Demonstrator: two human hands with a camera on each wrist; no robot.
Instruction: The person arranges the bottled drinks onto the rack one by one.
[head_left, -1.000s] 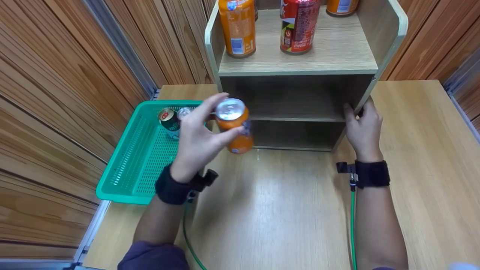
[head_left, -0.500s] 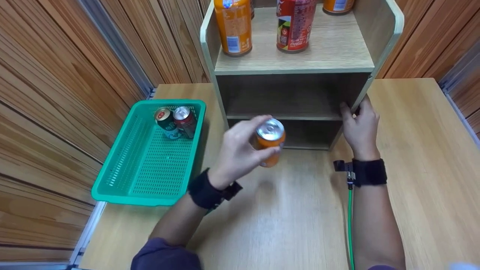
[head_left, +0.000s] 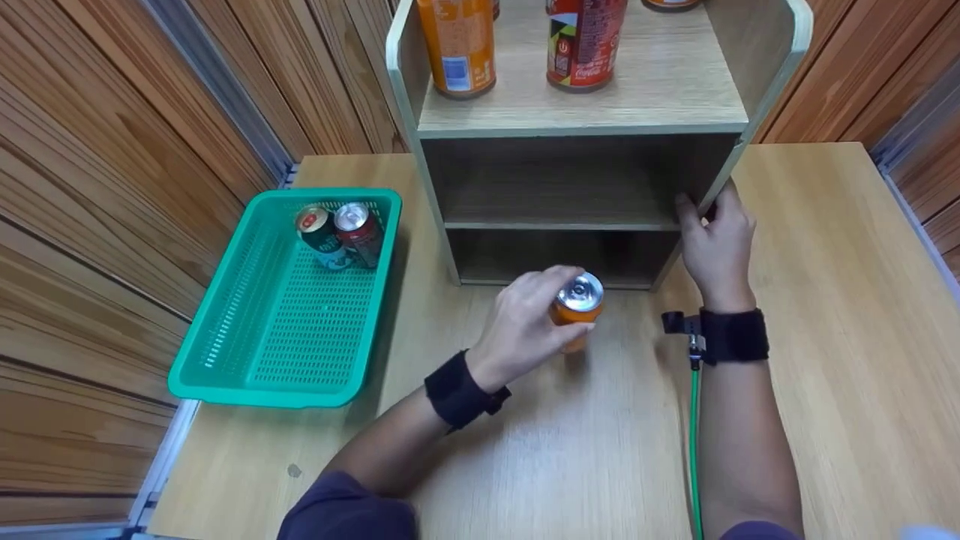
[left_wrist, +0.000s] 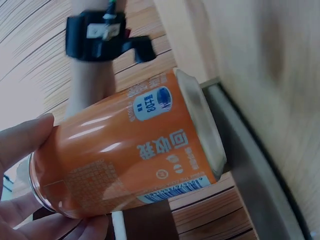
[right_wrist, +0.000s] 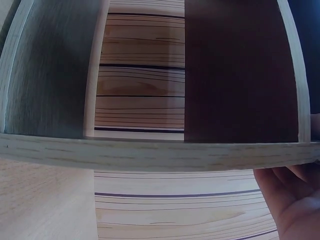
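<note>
Left hand (head_left: 525,322) grips an orange can (head_left: 576,311) from the side, fingers and thumb curled round its body, silver top facing up and a little tilted. Can sits low over the wooden table (head_left: 825,337), just in front of the bottom opening of the wooden shelf unit (head_left: 585,120); whether its base touches the tabletop cannot be told. From the left wrist view the orange can (left_wrist: 130,160) fills most of the frame, fingertips (left_wrist: 25,140) pressed against the end near its top rim, label with barcode plainly showing. Right hand (head_left: 716,240) holds the right side panel of the shelf unit, thumb on the inner face, fingers wrapped round the front edge; right wrist view shows only part of that hand (right_wrist: 292,195) under the board edge. Green basket (head_left: 225,360) lies on the table to the left, well apart from the held can, with a green can (head_left: 322,236) and a red can (head_left: 358,232) leaning together at its far end. Top shelf carries an orange bottle (head_left: 454,45) and a red drink can (head_left: 581,41).
</note>
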